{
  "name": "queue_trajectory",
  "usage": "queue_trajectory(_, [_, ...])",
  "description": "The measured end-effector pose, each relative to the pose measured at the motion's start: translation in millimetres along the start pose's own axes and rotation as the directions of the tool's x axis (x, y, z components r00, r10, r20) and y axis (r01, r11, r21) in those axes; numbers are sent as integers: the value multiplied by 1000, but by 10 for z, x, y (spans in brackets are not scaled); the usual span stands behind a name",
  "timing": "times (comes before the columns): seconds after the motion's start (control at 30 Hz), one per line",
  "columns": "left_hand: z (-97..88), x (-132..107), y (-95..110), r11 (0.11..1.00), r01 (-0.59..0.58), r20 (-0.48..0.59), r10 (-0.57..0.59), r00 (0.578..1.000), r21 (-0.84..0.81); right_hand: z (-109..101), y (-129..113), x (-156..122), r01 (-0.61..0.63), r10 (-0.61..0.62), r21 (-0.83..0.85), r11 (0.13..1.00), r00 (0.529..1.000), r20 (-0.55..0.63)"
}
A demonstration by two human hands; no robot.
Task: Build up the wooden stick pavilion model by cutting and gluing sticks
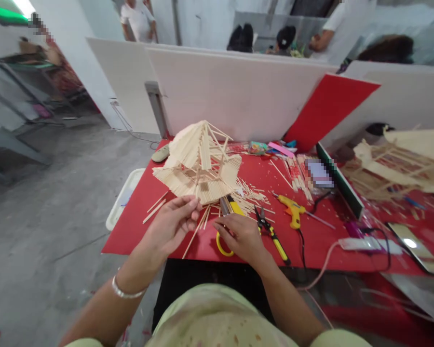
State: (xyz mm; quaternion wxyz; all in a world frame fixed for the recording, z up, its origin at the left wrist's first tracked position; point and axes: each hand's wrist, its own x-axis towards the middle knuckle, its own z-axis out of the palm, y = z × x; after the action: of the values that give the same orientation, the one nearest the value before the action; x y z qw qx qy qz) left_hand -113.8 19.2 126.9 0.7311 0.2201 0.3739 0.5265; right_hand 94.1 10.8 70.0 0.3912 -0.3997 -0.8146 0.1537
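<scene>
- Left hand (pixel 173 224) pinches the near edge of the model (pixel 198 164).
- Right hand (pixel 240 236) lies on scissors (pixel 221 248) before the model; grip unclear.
- Glue gun (pixel 292 209) right of model.

Grey concrete floor (pixel 58 202) at left, meeting a white wall (pixel 79 58). White partition boards (pixel 231 91) stand behind the red-covered table (pixel 137 236), and a red board (pixel 329 108) leans on them. Metal frames (pixel 18 91) stand far left under a green light (pixel 7 13). People (pixel 139 19) are beyond the partitions.
</scene>
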Motion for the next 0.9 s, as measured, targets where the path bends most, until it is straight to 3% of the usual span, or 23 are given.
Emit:
queue_trajectory(0.1, [-5, -103, -400, 975, 179, 68, -189, 980, 130, -79, 11, -144, -243, 273, 276, 930, 959, -76])
queue_trajectory(0.17, [19, -77, -689, 940, 293, 121, -315, 941, 173, -143, 31, -215, -322, 375, 385, 865, 924, -69])
queue_trajectory(0.27, [75, 31, -1031, 917, 358, 198, -389, 900, 174, -227, 84, -313, -346, 386, 379, 858, 922, -32])
queue_trajectory(0.37, [130, 124, -1221, 912, 366, 262, -405, 876, 184, -273, 155, -424, -375, 404, 335, 864, 915, -18])
queue_trajectory(0.47, [152, 174, -1336, 915, 339, 267, -390, 881, 217, -279, 235, -525, -403, 430, 325, 856, 903, -13])
queue_trajectory(0.6, [76, 225, -1419, 946, 253, 165, -288, 943, 204, -212, 348, -594, -419, 456, 266, 868, 885, -95])
queue_trajectory(0.67, [9, 247, -1412, 963, 201, 96, -220, 971, 177, -131, 398, -603, -434, 442, 85, 897, 890, -114])
queue_trajectory(0.77, [-88, 263, -1357, 975, 148, 23, -154, 988, 164, 34, 443, -599, -394, 414, -265, 880, 910, 21])
queue_trajectory(0.9, [-182, 247, -1298, 980, 120, -14, -120, 993, 159, 201, 452, -587, -338, 402, -401, 851, 912, 85])
